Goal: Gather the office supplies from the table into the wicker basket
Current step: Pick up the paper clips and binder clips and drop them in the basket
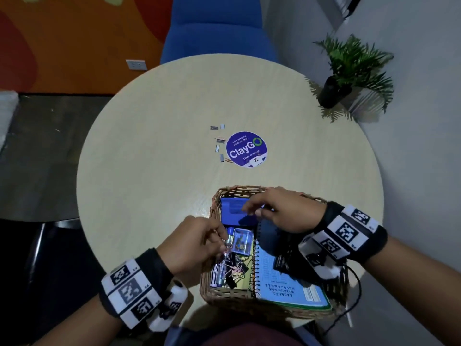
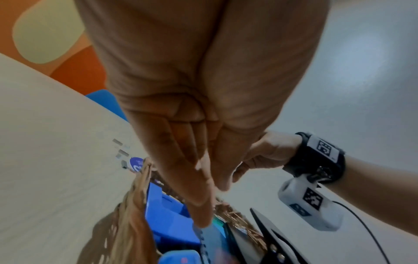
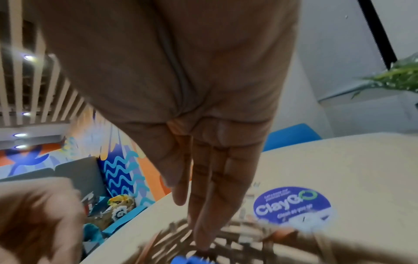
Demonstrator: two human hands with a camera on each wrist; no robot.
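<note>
The wicker basket (image 1: 224,293) stands at the near edge of the round table (image 1: 149,171). It holds a blue box (image 1: 232,208), a clear plastic box (image 1: 240,239), pens (image 1: 220,275), clips and a blue spiral notebook (image 1: 287,288). My left hand (image 1: 220,237) hovers over the basket's left side, fingers straight and pointing down, thumb against them (image 2: 212,187); I see nothing between them. My right hand (image 1: 252,211) hangs over the blue box, its fingers straight (image 3: 194,214) and empty. Several staple strips (image 1: 218,139) and a paper clip (image 1: 228,160) lie mid-table.
A round purple sticker (image 1: 245,149) is fixed to the table beside the staples. A blue chair (image 1: 217,28) stands beyond the far edge. A potted plant (image 1: 349,71) sits against the wall at the right. A cable trails from my right wrist.
</note>
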